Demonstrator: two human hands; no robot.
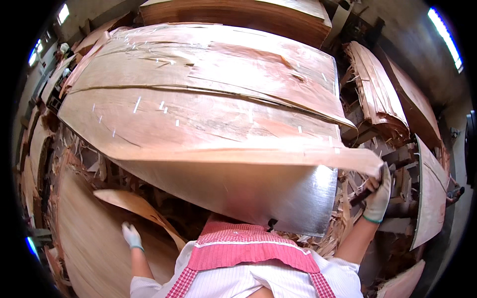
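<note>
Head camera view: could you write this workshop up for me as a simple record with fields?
Right hand: white-gloved, gripping a slim dark tool at the raised edge of a pale, thin wood veneer
Left hand: white-gloved, over a broad tan wood sheet; contact unclear
Work surface: shiny silver tabletop, partly covered by the veneer
Behind: thick stack of reddish-brown wood sheets
Beside the tabletop: loose wood shreds
Clothing: pink checked apron

Brightly lit across the veneer; overexposed and blue-fringed at the side windows; glaring on the metal counter; shadowed beneath it; slightly blurred along the veneer's near edge; bowed and blackened toward the rim.
</note>
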